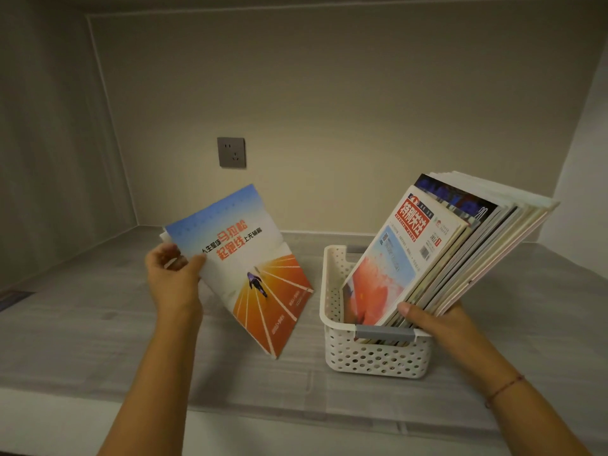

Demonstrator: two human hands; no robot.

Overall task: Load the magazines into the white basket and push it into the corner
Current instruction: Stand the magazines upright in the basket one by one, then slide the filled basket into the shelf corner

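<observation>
Nearest to us, our two bare forearms reach out over the grey counter [82, 327], and there's a thin red string [503, 388] round our right wrist. Our right hand [437, 320] sits at the near right rim of the white basket [375, 358], thumb pressed on the front cover and fingers hidden behind, clamping the stack of magazines [460, 248] that stands in the basket and leans off to the right. The basket sits right of centre on the counter, well short of the far wall. Over on the left, our left hand [174, 278] pinches one more magazine [250, 264] by its upper left edge, holding it up tilted just left of the basket. Furthest back there's a grey wall socket [231, 152]
</observation>
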